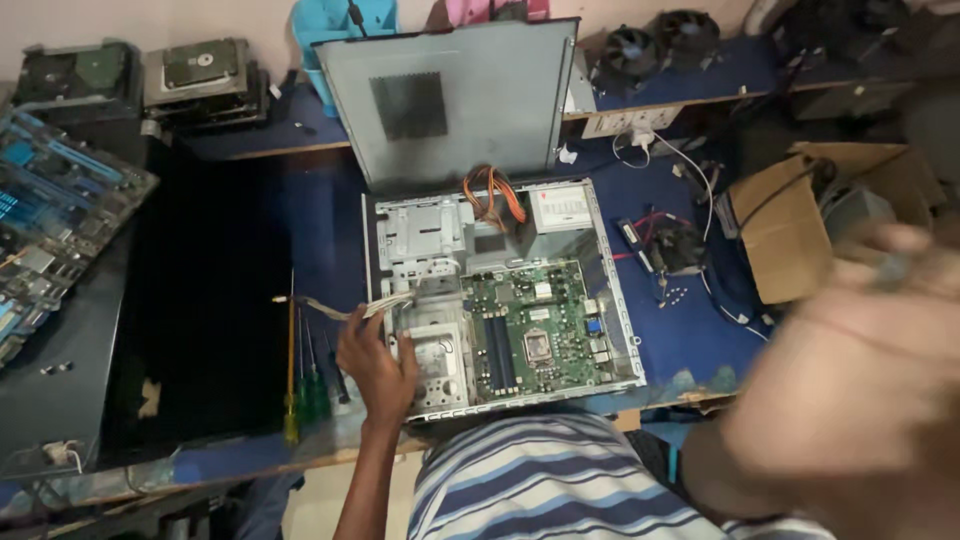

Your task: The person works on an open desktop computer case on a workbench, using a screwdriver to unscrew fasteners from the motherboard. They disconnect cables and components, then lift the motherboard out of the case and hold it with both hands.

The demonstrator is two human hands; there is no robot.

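A blue-topped wooden workbench [680,340] carries an open grey metal desktop computer case [500,290] at centre, its green motherboard [540,325] exposed. At three o'clock the right hand [850,390] looms close to the lens, badly blurred; its grip cannot be told. At the case's seven o'clock corner the left hand [378,365] curls round a pale flat ribbon cable [372,308]. Green-handled screwdrivers [305,385] lie just beside it, at nine o'clock.

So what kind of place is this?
Probably a computer repair bench. An open computer case lies on the blue table with its green board showing, screwdrivers lie beside it, and spare drives and fans sit along the back.
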